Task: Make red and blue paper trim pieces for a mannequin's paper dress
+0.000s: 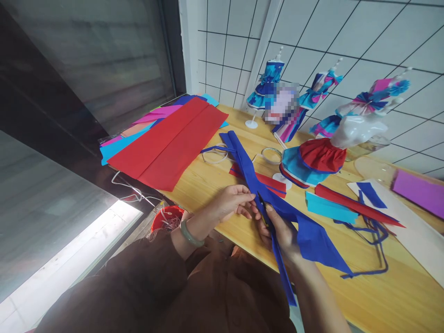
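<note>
Hands (243, 203) gripping blue fabric (248, 171) and scissors (264, 210), red strips (260, 179) near, dressed mannequin (329, 148) beyond

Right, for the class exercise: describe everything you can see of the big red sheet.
The big red sheet is long, roughly rectangular and matte, like crepe paper or thin fabric. A line, perhaps a fold or overlapping edge, runs lengthwise. It lies nearly flat, its edges slightly wavy, at the wooden table's left end, partly covering a pile of coloured sheets. Nothing rests on it.
</note>
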Demonstrator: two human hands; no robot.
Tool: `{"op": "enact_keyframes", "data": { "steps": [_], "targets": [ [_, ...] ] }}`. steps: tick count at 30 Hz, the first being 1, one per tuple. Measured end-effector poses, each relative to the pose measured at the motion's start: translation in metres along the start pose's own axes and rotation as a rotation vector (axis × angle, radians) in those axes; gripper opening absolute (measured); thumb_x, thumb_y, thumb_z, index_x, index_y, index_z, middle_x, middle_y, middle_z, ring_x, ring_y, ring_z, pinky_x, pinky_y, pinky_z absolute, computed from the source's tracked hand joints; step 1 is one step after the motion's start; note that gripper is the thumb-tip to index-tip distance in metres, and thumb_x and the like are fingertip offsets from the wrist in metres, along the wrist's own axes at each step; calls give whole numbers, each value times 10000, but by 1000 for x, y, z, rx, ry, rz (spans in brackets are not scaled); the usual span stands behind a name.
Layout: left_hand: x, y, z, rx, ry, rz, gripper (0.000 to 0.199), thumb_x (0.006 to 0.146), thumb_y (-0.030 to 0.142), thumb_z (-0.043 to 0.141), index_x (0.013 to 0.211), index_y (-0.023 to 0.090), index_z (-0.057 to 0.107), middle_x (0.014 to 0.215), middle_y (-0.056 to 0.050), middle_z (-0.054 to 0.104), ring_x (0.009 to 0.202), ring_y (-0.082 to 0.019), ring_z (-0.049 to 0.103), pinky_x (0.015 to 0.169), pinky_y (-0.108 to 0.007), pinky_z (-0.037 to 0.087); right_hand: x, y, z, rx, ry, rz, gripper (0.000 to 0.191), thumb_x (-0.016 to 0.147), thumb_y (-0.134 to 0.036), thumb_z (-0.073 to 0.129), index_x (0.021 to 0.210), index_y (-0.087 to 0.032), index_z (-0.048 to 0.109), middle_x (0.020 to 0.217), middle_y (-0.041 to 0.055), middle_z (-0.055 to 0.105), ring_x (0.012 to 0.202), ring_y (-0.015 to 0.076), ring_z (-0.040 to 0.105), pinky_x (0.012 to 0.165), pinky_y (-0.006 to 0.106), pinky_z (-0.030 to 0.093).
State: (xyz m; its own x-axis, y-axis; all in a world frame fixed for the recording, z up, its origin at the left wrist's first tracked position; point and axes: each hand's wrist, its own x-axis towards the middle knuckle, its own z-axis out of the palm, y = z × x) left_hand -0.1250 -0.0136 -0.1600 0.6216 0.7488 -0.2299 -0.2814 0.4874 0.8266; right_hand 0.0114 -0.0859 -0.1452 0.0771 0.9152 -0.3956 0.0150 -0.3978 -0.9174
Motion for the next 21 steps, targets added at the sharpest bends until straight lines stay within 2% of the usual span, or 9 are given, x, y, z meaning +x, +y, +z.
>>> {"op": "enact_keyframes", "data": {
  "steps": [8, 14, 18, 21],
  "targets": [
    [1, -1, -1, -32, -3, 9, 314, 694, 367, 685, 774, 140, 482, 645, -32, 620, 556, -129, 622, 475, -197, 460, 1, 1, -1, -9, 30, -36, 451, 744, -637, 487, 658, -197, 534, 380, -50, 436, 274, 92, 348, 295, 237, 234],
    [1, -1, -1, -32, -1, -3, 283, 713, 343, 669, 784, 141, 483, 637, -29, 619, 551, -126, 622, 468, -189, 459, 0, 2, -1, -50, 39, 18, 462, 758, -640, 468, 666, -193, 536, 391, -61, 417, 287, 84, 331, 311, 224, 234],
    [0, -1, -1, -28, -3, 0, 284, 716, 342, 670, 776, 143, 477, 636, -27, 613, 555, -123, 619, 462, -181, 455, -2, 8, -5, -144, 94, -101, 428, 820, -578, 451, 656, -199, 563, 434, -40, 473, 353, 102, 398, 377, 243, 301],
    [0, 0, 0, -27, 5, 14, 262, 722, 321, 666, 784, 146, 480, 642, -20, 601, 573, -118, 611, 461, -179, 462, -3, 11, -7, -177, 119, -164, 386, 832, -543, 451, 671, -231, 612, 460, -20, 539, 421, 155, 495, 417, 278, 366]
  ]
}}
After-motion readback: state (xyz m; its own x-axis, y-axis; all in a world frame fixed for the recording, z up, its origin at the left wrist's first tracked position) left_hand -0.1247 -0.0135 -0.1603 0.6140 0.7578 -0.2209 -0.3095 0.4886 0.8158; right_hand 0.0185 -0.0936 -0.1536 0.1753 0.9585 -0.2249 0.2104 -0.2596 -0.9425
